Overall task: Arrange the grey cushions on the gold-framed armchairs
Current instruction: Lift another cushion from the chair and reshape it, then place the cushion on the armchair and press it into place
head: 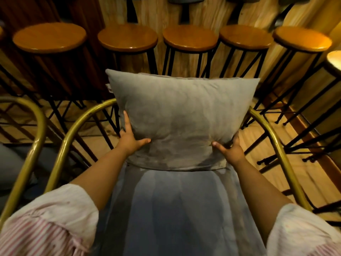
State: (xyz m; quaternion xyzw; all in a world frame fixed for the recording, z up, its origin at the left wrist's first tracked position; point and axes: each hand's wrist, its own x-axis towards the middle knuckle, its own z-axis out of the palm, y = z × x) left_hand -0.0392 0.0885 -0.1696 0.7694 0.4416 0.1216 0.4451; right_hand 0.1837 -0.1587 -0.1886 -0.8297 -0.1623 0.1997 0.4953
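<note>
Head view: two hands, left (130, 138) and right (229, 147), clamp one grey cushion (181, 115) before six stools (127, 36).

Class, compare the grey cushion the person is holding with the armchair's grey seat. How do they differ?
The cushion stands upright, gripped by the left hand and right hand; the seat lies flat, untouched. The cushion looks warmer, brownish grey and puffy; the seat looks bluer and smoother. Both are grey fabric.

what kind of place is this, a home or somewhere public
Probably a cafe or bar rather than a home: a row of round wooden bar stools lines a wood-panelled counter front, and the gold-framed armchair holding the grey cushion looks like lounge seating.
</note>
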